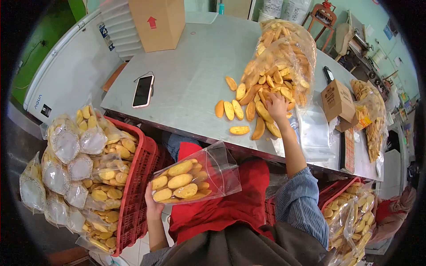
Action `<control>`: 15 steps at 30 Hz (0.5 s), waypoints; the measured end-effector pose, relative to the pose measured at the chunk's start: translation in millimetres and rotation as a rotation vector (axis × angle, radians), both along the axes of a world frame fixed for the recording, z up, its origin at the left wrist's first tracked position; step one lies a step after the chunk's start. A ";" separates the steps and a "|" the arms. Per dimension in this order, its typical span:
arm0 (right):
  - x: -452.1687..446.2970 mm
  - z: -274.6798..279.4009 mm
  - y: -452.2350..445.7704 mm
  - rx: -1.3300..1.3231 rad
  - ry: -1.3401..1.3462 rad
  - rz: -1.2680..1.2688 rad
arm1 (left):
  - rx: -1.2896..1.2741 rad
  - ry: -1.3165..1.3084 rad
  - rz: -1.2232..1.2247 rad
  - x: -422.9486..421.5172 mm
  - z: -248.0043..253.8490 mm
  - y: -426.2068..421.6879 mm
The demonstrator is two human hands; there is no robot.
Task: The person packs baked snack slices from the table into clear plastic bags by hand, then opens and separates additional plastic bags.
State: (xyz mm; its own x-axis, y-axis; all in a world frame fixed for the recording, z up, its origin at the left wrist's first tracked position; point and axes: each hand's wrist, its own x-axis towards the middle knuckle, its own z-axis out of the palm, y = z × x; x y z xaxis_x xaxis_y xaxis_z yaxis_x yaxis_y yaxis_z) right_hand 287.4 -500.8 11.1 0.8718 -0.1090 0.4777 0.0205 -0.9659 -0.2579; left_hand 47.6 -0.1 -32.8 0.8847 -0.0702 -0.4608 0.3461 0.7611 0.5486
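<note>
My left hand [154, 203] is closed on the lower left end of a clear plastic bag [224, 177] above my lap. Several oval yellow-brown rusks [179, 181] lie stacked inside it, and the bag's free end points right. On the metal table, my right hand [278, 107] reaches into a pile of loose rusks [259, 111]. Its fingers curl round a rusk there, partly hidden among the others. The pile spills from a large clear sack [297, 48] lying on its side. Flat clear bags [315, 133] lie stacked just right of my right forearm.
A red crate [140, 162] at left holds several filled, labelled bags [64, 137]. Another red crate [339, 188] with bagged rusks stands at right. On the table [191, 71] are a phone [143, 91], a tall carton [157, 24], a small box [338, 99] and another rusk sack [375, 119].
</note>
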 end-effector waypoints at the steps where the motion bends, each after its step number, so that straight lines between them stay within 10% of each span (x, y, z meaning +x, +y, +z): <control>1: -3.4 7.0 2.3 0.067 0.065 0.039 | 0.006 -0.007 -0.006 -1.2 1.2 -0.8; 7: 16.5 29.3 -38.3 -0.047 -0.499 -0.014 | 0.009 0.014 0.005 0.0 6.1 -2.2; 10: 15.1 28.1 -72.2 -0.027 0.079 -0.086 | 0.039 0.000 0.004 0.4 6.3 -2.3; 15: 10.9 26.4 -89.2 -0.029 0.039 -0.036 | -0.005 -0.021 0.029 -2.9 3.1 -4.6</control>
State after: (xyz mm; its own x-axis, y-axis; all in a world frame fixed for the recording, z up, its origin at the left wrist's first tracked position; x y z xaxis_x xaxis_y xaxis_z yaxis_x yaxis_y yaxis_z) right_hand 298.3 -590.0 37.5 0.8854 -0.1269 0.4472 -0.0234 -0.9730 -0.2298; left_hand 44.7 -4.7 -29.7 0.8957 -0.0471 -0.4422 0.3129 0.7734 0.5514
